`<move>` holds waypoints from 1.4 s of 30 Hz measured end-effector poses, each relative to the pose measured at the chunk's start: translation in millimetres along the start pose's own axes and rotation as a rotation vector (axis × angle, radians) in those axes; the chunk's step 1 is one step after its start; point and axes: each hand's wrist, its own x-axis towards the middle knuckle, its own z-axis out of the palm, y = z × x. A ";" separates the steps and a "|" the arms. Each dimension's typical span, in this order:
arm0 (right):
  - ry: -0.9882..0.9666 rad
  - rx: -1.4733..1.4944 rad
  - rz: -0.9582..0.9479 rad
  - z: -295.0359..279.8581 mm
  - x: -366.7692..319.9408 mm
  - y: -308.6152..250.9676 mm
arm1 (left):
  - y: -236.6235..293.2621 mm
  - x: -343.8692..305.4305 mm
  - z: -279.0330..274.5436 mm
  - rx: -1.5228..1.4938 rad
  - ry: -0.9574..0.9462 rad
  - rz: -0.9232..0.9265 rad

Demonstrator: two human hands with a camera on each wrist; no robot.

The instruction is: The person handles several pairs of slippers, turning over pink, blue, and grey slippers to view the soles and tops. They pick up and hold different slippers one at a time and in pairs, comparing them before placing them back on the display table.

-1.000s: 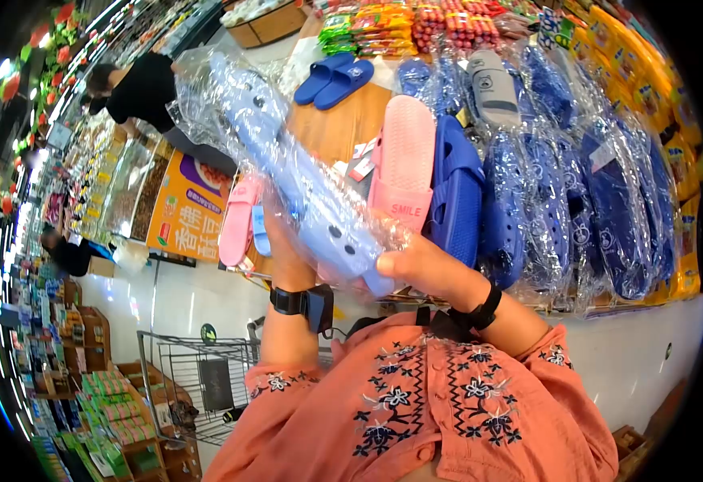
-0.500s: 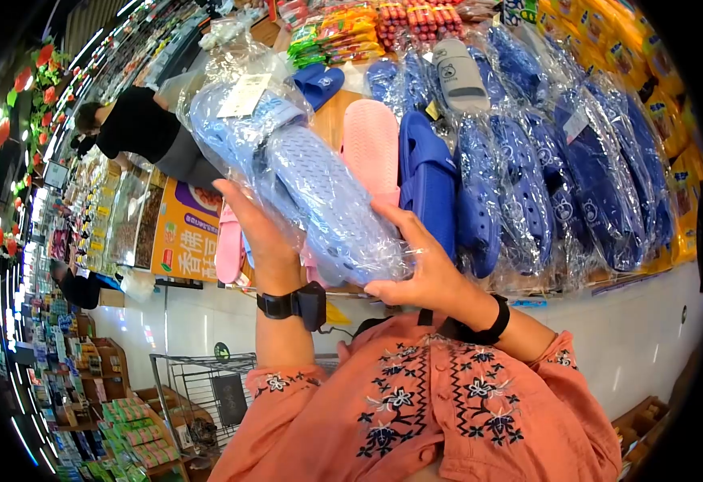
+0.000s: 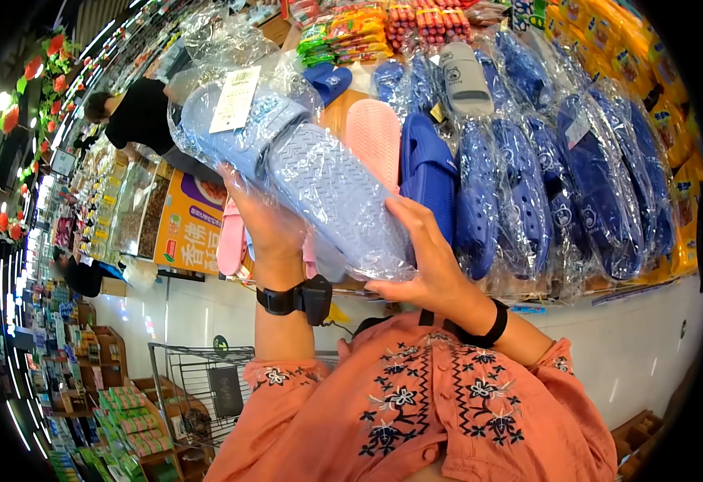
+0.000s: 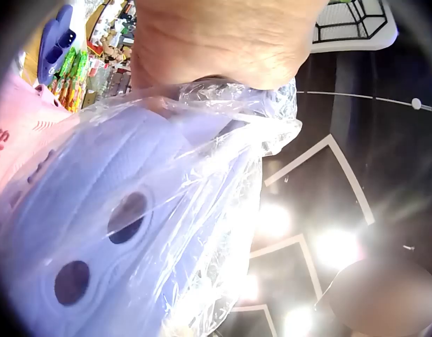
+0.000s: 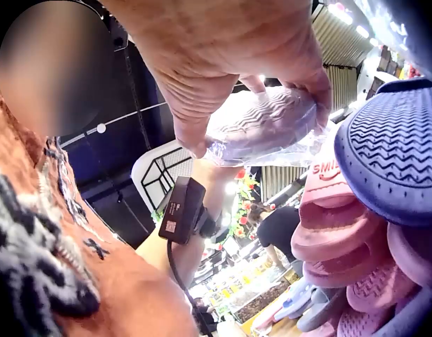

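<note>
A pair of light blue slippers [image 3: 335,201] in a clear plastic bag is held up at a slant, a white tag [image 3: 236,100] at its upper end. The left hand [image 3: 265,229] supports the bag from below and the left; its fingers are mostly hidden behind it. At the lower end, the right hand [image 3: 432,261] grips the bag between thumb and fingers. The right wrist view shows this hand [image 5: 237,63] pinching the sole's end [image 5: 261,123]. In the left wrist view the slippers' side with dark round spots [image 4: 128,217] shows under the plastic.
Pink slippers [image 3: 373,140], dark blue slippers [image 3: 429,181] and several bagged blue pairs [image 3: 600,185] lie on the display behind the hands. A wire cart [image 3: 199,386] stands at the lower left. Beyond the display's left side is a person in black [image 3: 138,116].
The bagged slippers have turned over, from the dark-spotted side to the patterned sole and tag. The left hand has shifted slightly left, and the right hand has moved slightly right.
</note>
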 end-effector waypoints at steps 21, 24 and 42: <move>-0.194 1.056 0.477 -15.4 1.8 1.2 | 19.5 8.9 0.8 0.154 -0.031 -0.049; -0.227 1.151 0.545 -19.9 4.4 -0.8 | 18.1 24.8 -13.4 0.083 -0.078 -0.039; -0.222 1.775 0.676 -6.7 -2.4 28.0 | 12.7 46.8 -29.5 0.195 0.017 -0.016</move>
